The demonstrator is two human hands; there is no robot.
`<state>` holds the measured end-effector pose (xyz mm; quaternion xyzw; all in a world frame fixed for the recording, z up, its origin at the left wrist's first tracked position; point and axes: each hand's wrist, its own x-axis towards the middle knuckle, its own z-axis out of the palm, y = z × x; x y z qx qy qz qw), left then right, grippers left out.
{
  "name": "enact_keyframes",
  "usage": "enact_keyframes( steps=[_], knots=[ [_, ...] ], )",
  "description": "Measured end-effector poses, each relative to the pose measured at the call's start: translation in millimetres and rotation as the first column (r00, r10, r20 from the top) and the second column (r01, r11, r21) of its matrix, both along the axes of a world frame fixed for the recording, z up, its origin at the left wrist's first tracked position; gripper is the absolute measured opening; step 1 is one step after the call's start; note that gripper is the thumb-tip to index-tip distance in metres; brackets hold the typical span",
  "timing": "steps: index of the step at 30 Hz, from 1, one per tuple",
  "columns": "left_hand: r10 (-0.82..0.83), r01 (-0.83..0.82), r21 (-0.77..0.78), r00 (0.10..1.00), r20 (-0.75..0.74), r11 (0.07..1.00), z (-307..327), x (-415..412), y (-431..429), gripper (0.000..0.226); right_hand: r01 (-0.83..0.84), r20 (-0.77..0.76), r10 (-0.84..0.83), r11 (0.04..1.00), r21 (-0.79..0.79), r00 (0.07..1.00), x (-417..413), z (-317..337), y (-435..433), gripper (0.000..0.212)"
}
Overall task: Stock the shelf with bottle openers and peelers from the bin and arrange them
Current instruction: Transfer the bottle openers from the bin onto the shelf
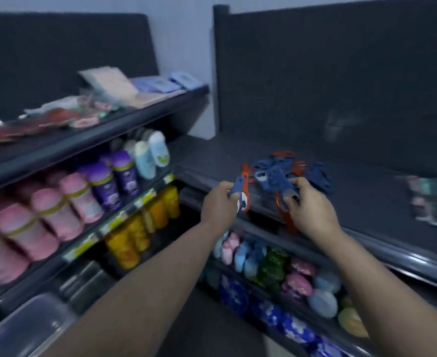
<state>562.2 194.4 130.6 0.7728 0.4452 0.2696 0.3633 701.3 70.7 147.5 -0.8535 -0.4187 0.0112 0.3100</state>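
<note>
A loose pile of blue and orange bottle openers and peelers (287,168) lies on the dark top shelf (367,197) at its left front corner. My left hand (220,204) grips a blue tool and an orange one (241,194) at the shelf's front edge. My right hand (310,204) holds a blue tool together with an orange one (285,199) just right of it, fingers curled round them at the near side of the pile. The picture is blurred.
Left shelves carry pink, purple and pale bottles (83,194) with yellow ones below. Under the top shelf stand coloured bottles and packs (271,266). Wrapped green packs (434,199) lie far right on the shelf. A clear plastic bin (26,328) shows at the bottom left.
</note>
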Motion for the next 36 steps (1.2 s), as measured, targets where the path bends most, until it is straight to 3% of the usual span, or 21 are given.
enact_keyframes(
  steps=[7,13,21,27,36],
  knots=[
    [-0.092,0.099,0.065,0.989,-0.113,0.993,12,96,11,0.021,0.126,-0.059,-0.129,0.99,-0.055,0.99,90,2,-1,0.035],
    [-0.113,0.139,0.102,0.969,-0.221,0.985,9,147,63,0.022,0.139,-0.106,-0.152,0.983,-0.123,0.983,121,-7,41,0.037],
    [-0.269,0.31,0.098,0.915,-0.302,0.946,-19,208,133,0.025,0.164,-0.21,-0.186,0.979,-0.119,0.96,157,-19,115,0.039],
    [-0.185,0.301,0.273,0.906,-0.38,0.913,-27,211,153,0.032,0.25,0.157,-0.21,0.916,-0.314,0.965,170,-37,120,0.044],
    [-0.14,0.263,0.273,0.905,-0.401,0.925,-16,168,132,0.023,0.105,0.283,-0.018,0.95,-0.294,0.959,142,-24,118,0.036]
  ],
)
